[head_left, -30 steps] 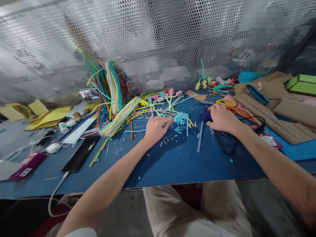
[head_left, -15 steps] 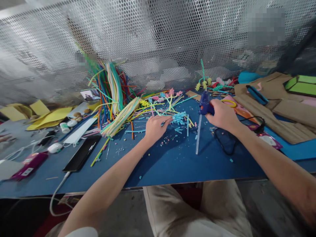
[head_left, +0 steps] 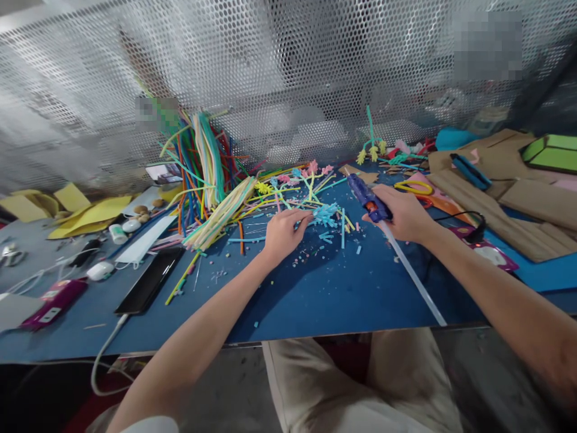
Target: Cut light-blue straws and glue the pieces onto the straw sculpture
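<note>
My right hand is closed around a dark blue hot glue gun, its nozzle pointing up and to the left. A long translucent glue stick sticks out of its back end toward the table's front edge. In my left hand the fingers pinch a light blue pipe-cleaner flower, its fluffy head to the right of the fingertips. Just behind it lie pink pipe-cleaner flowers and a yellow one. Cut blue pieces and small scraps are scattered in front of the blue flower.
A large bundle of coloured pipe cleaners stands at the back left. A black phone with a white cable lies at left. Yellow-handled scissors, cardboard sheets and a purple power strip are at right. A perforated metal panel rises behind.
The glue gun has turned in my right hand: its nozzle now tilts left, and the glue stick has swung right toward the table's edge. My left hand stays almost in place.
</note>
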A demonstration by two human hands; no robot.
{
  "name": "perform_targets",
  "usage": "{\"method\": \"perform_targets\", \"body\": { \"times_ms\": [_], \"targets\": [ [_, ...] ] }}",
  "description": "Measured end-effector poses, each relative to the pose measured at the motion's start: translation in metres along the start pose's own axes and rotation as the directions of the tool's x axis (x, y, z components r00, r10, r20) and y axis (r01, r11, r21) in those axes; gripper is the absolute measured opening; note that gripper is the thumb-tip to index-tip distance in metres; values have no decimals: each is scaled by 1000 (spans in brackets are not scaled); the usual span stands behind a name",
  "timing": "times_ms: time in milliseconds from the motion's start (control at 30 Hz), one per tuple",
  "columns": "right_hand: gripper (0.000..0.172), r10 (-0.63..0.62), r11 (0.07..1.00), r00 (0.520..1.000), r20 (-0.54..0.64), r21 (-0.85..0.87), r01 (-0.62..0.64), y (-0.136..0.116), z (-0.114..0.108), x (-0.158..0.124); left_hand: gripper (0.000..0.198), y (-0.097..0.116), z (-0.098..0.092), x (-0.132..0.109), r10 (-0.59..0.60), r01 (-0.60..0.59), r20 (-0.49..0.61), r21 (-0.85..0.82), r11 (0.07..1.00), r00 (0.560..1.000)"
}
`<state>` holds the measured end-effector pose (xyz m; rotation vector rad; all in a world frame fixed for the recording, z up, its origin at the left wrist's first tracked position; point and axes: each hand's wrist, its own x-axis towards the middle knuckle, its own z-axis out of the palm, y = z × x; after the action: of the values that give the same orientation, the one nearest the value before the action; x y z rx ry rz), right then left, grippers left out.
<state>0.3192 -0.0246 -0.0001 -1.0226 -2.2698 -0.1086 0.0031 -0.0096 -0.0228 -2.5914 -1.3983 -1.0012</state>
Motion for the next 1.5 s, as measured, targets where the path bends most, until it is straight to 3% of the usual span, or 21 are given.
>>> {"method": "perform_targets", "body": {
  "times_ms": [233, 567, 1033, 1200, 1500],
  "targets": [
    [39, 63, 991, 983, 173, 104, -81, -8, -7, -1, 33, 3, -2, 1, 22, -23, 7, 15, 1000, 1000],
    [39, -16, 993, 986, 164, 118, -3, -14, -7, 2, 35, 2, 0, 0, 23, -24, 7, 87, 996, 1000],
    [36, -37, 979, 971, 234, 202, -11, -16, 1, 2, 28, 6, -5, 1, -3, 4, -5, 31, 1000, 1000],
    [32, -99, 971, 971, 216, 236, 47, -16, 3, 5, 30, 6, -5, 0, -37, 37, 6, 1, 999, 999],
    [26, 20, 986, 989, 148, 163, -44, -5, 15, 3, 30, 7, -3, -2, -38, 38, 21, 18, 999, 999]
  ]
}}
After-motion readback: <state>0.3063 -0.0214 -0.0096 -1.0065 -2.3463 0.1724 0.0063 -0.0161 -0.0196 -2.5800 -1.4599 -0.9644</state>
